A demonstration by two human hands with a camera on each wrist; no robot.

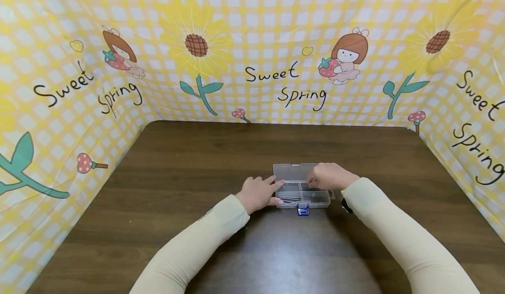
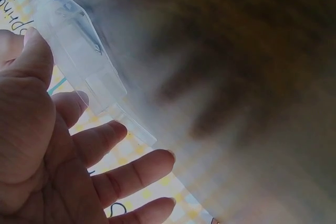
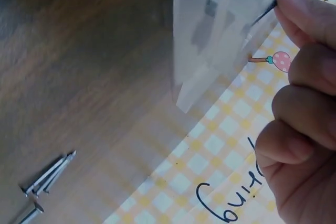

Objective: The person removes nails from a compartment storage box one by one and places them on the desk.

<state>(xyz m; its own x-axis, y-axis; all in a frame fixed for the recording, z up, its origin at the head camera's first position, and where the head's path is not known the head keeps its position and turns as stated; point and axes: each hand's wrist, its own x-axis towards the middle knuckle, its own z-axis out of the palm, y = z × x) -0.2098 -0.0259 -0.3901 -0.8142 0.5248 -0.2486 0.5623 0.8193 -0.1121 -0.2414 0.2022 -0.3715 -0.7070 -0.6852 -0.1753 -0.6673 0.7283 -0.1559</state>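
A clear plastic compartment box [image 1: 315,200] lies on the table with its lid [image 1: 289,172] tipped back and a blue latch [image 1: 302,210] at its front. Several metal nails [image 1: 289,199] lie in the front left compartment, with more dark ones in the back right. My left hand [image 1: 258,193] rests against the box's left end, thumb at the front corner, forefinger farther back, the other fingers spread. Above the back right compartment is my right hand [image 1: 329,176]. In the right wrist view, its thumb and forefinger pinch a nail [image 3: 273,6] near the head, with the other fingers curled.
Several loose nails [image 3: 50,174] lie on the wooden table [image 1: 189,154] in the right wrist view. A yellow checked cloth [image 1: 252,31] with printed flowers and words stands around the back and sides of the table.
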